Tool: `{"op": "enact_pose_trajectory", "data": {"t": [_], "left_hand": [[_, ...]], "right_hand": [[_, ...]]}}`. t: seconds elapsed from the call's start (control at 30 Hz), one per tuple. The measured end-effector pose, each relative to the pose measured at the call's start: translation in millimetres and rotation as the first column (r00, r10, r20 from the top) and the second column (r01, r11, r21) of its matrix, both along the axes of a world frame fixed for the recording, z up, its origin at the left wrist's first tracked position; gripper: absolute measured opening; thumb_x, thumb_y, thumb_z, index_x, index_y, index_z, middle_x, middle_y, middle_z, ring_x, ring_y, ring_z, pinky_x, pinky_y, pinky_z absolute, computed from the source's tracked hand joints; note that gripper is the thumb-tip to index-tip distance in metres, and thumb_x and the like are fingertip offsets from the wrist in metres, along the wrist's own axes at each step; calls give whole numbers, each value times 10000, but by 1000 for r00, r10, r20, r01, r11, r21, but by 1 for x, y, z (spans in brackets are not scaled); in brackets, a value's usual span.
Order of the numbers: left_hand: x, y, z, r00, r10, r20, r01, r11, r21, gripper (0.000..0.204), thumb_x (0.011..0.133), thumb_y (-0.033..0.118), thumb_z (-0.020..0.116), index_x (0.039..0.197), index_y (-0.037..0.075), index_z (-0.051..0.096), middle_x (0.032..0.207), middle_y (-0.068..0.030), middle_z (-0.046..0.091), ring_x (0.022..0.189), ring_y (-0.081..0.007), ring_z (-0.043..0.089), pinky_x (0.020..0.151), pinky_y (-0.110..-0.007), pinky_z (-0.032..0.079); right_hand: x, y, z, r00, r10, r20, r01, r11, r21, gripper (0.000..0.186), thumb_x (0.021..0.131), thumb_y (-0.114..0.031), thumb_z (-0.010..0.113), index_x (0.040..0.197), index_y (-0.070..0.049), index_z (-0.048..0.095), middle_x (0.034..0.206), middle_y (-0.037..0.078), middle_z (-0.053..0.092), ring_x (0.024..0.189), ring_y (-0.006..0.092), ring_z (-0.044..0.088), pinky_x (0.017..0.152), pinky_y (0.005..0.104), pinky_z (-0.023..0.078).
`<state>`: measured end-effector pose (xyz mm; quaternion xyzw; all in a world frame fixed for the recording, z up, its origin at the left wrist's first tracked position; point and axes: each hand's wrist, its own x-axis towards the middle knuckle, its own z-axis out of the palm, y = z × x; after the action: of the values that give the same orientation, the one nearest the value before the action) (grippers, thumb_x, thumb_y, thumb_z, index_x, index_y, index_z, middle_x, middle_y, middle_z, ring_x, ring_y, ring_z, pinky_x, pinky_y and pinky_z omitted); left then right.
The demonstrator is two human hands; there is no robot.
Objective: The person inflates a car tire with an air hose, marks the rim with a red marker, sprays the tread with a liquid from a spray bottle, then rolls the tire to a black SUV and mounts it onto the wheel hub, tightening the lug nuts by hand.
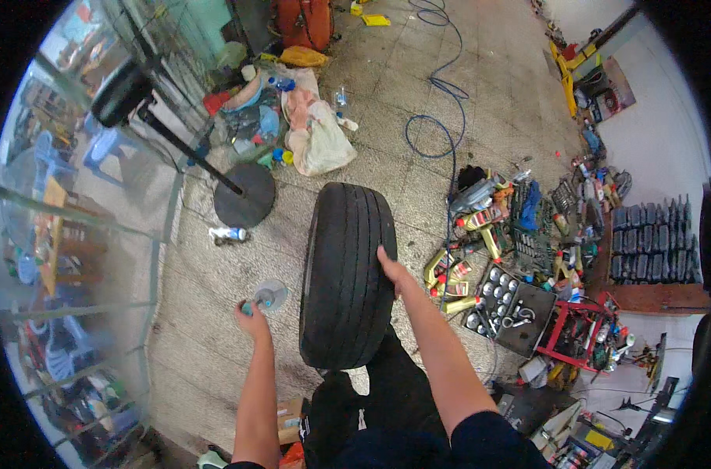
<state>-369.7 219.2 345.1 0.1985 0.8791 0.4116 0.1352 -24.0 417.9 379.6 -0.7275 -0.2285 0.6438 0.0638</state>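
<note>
A black car tyre (348, 273) stands upright on its tread just in front of my legs. My right hand (391, 273) holds its right side, thumb over the edge of the tread and the other fingers mostly hidden behind the sidewall. To the left of the tyre, my left hand (252, 319) is closed around a small teal thing. That thing meets or overlaps a clear round plastic container (273, 294); I cannot make out whether they are one piece. A gap separates my left hand from the tyre.
A black stand's round base (244, 195) and a can (229, 234) lie ahead left. Cloths and a white sack (320, 137) are beyond. Bottles, a socket set case (512, 309) and a red rack (578, 334) crowd the right. A blue hose (455, 94) coils across the floor.
</note>
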Motion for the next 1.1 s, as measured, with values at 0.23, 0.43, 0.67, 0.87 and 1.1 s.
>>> {"op": "enact_pose_trajectory", "data": {"t": [0.23,0.43,0.67,0.87,1.1], "left_hand": [[-42,-53,96,982,132,-138,-133,991,0,328,922,192,624,1164,-15,544,967,-112,585,865,-246,557,781,-376,466],[-57,-56,149,966,248,68,-246,968,-42,320,921,154,598,1202,36,499,834,-30,496,640,-111,444,562,-284,404],[-50,-66,117,968,238,77,-216,951,-223,305,874,118,619,1153,36,527,953,-74,515,692,-134,472,589,-310,420],[-16,-33,71,935,336,113,-284,901,-329,296,819,63,648,1086,8,533,821,-77,541,594,-140,487,508,-310,398],[2,107,73,895,367,255,-175,813,-555,270,831,58,630,1083,33,534,782,-83,542,546,-139,462,473,-329,380]], "right_hand": [[42,19,-7,950,181,-255,21,778,628,940,813,-421,745,1456,35,233,1402,218,432,1284,314,442,1070,406,366],[23,-1,-26,999,34,-42,8,677,736,1057,804,-191,755,1499,58,-2,1488,281,266,1367,379,338,1123,398,286],[50,314,-15,988,-11,-153,103,787,609,1004,800,-461,766,1418,101,209,1378,268,451,1251,339,495,1042,405,410],[22,348,5,997,61,-35,-1,508,861,1042,802,-388,763,1489,56,119,1447,287,356,1322,398,412,1089,435,348],[22,463,-33,994,-111,-8,69,561,825,952,900,-349,662,1520,20,41,1496,276,289,1336,416,383,1100,444,319]]}}
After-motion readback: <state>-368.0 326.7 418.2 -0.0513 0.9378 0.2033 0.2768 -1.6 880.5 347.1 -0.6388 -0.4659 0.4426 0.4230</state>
